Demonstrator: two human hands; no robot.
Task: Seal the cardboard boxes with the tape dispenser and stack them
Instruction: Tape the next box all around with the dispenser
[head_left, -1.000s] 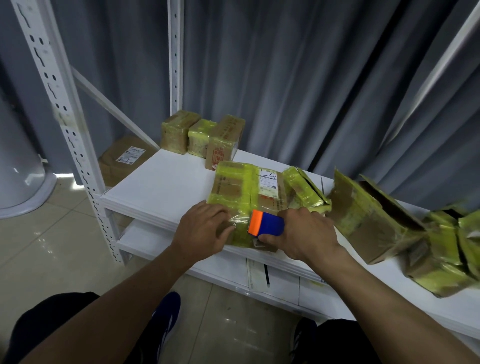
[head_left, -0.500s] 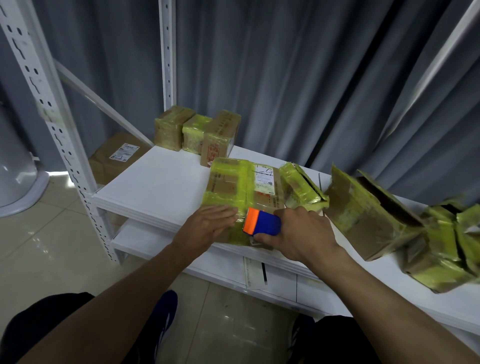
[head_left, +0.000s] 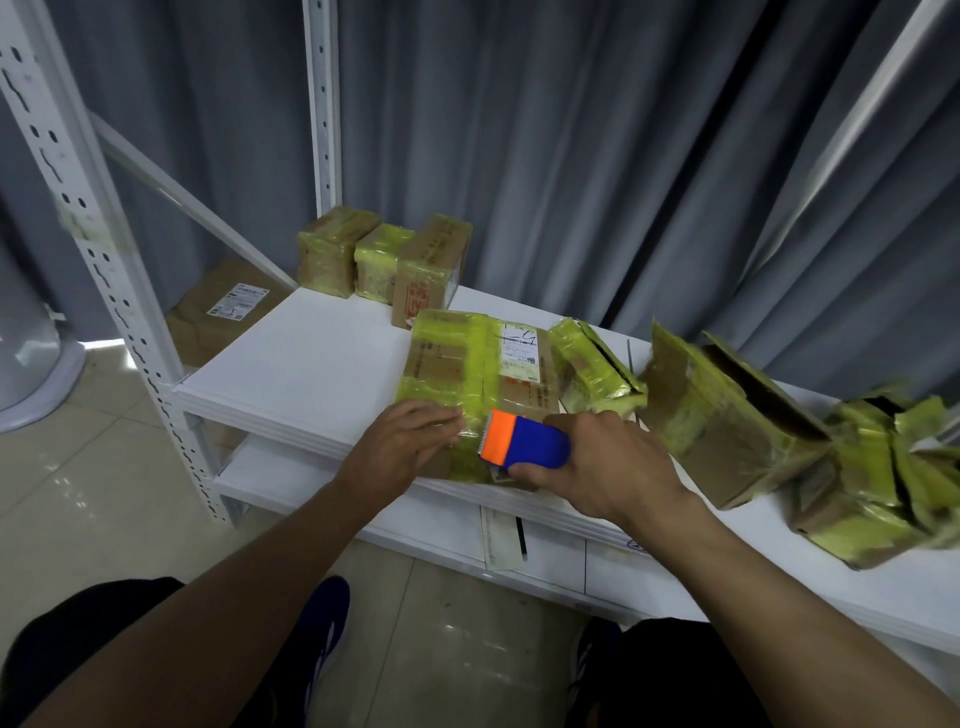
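Flattened since before, the left grip (head_left: 402, 449) pins the box (head_left: 467, 364) at the shelf (head_left: 311, 374) edge, fingers straight, while the right grip (head_left: 613, 467) clasps the tape dispenser (head_left: 524, 442), whose tape could wrinkle if the box slips.

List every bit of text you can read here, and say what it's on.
Nothing reads clearly.
Front label on the front box: a handwritten mark, perhaps "5"; the print is too small.
Red print on the upright back box: blurred.
Parcel label on the brown parcel: too small.
Slip hanging under the shelf: unreadable.
Dispenser: no text visible.
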